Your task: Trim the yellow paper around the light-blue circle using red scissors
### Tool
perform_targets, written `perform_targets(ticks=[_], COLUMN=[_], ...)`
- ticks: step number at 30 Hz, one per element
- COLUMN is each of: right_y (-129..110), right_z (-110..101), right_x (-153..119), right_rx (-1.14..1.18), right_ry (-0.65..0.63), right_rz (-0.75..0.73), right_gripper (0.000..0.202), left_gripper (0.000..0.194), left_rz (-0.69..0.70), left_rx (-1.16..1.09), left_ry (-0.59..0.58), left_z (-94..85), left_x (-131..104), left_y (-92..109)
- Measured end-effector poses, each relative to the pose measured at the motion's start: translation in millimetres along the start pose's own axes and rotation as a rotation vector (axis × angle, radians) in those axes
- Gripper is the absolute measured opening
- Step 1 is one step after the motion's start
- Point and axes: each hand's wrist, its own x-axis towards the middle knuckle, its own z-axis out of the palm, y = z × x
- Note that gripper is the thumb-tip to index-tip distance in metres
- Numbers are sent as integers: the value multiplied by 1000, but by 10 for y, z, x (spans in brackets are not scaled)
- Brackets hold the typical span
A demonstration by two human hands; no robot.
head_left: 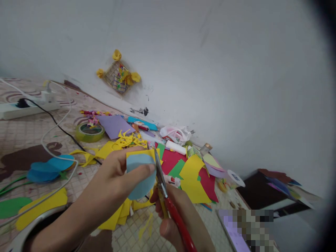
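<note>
a pale wall (210,70) closes off the far side, and a patterned tablecloth (26,129) covers the surface before it. from the near left comes the left hand (118,178), pinching paper between thumb and fingers, thumb on its near face. to its right, the right hand (178,206) is curled round the handles of the scissors (164,192), which have a red handle and point toward the far side. a large yellow sheet (193,175) lies to the right of the hands, partly over red paper (170,161). a white power strip (31,108) sits far left. on the wall, left of the middle, hangs a woven square decoration (112,75) with yellow flowers at its corners. a purple sheet (112,126) lies beyond the left hand. the paper in the left hand is a light blue oval (141,161) against a yellow piece (131,154); the blades lie at its right edge, but i cannot tell whether they are closed on it. smaller still are the blue ovals (49,169) on the left, the yellow-green tape roll (90,133) beside the purple sheet, a white tube (175,147) farther than the scissors, and thin yellow scraps (131,140) beyond the left hand.
</note>
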Motion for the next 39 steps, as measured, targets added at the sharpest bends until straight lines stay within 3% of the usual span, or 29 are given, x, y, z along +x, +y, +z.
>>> perform_targets(ticks=[6, 12, 18, 25, 30, 39], right_y=[-1, 145, 210, 33, -4, 189], right_z=[51, 55, 29, -31, -62, -72], right_x=[-15, -135, -138, -34, -5, -103], right_rx=[45, 180, 142, 46, 47, 82], right_ry=[40, 51, 4, -19, -34, 2], right_rz=[74, 125, 66, 5, 30, 114], right_gripper=[84, 85, 77, 71, 73, 89], left_gripper=[14, 15, 12, 14, 12, 16], left_rz=[-37, -21, -18, -49, -30, -52], left_rx=[-56, -137, -127, -129, -140, -200], left_ry=[-66, -122, -69, -61, -80, -84], left_z=[13, 11, 21, 31, 28, 23], left_x=[16, 7, -1, -8, 12, 4], left_y=[1, 17, 33, 40, 20, 19])
